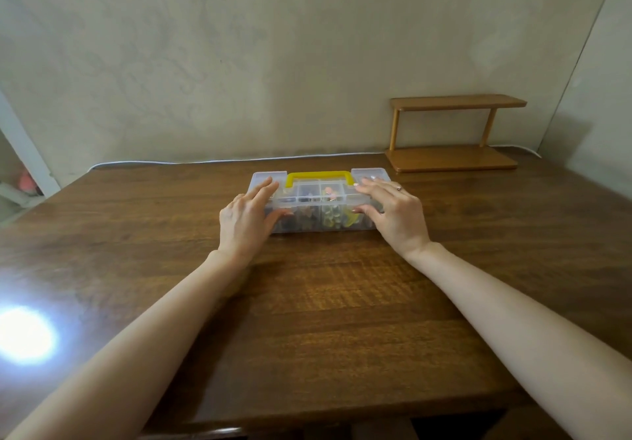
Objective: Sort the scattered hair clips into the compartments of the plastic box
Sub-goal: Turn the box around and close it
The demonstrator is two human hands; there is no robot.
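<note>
Clear plastic box (309, 200), prob. closed; L grip (248, 215) & R grip (393, 214) flat-fingered atop; wooden shelf (455, 132) far-right.

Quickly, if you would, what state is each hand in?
Left hand: open, fingers flat on the plastic box.
Right hand: open, flat on the same box.

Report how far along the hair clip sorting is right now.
Done: no loose clips show on the brown wooden table; small coloured hair clips fill compartments of the clear plastic box with a yellow handle, lid apparently down. In hand: left hand and right hand rest with straight fingers on its lid, one at each end. Left: seemingly only latching it.
</note>
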